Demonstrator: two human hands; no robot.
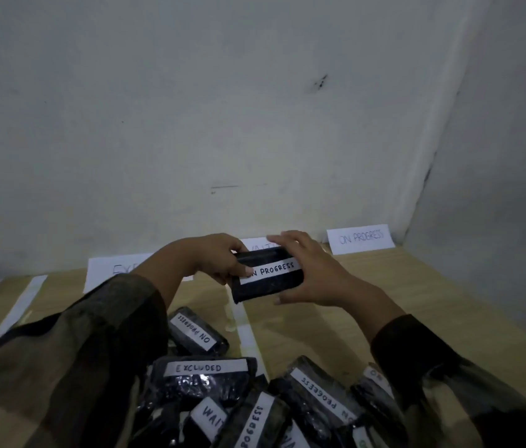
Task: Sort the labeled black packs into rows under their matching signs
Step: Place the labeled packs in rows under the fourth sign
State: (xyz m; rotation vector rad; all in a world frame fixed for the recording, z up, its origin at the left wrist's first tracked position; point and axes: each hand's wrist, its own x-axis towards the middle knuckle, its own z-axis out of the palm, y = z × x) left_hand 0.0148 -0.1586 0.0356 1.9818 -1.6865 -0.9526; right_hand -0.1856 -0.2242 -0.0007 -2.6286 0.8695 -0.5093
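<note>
grip: your left hand [219, 257] and right hand [315, 274] each clasp an end of the pack [269, 275], labelled ON PROGRESS | risk: set down straight ahead, it lands under the WAITING sign [256, 245]; the matching sign [361, 238] lies beyond your right hand

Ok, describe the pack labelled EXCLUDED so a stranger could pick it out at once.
Start at the wooden table against the white wall and find the heap of black packs at its near edge. On the heap's left, just nearer than an upside-down ON PROGRESS pack, lies the EXCLUDED pack. Its white strip alone reads EXCLUDED, right way up.
</note>
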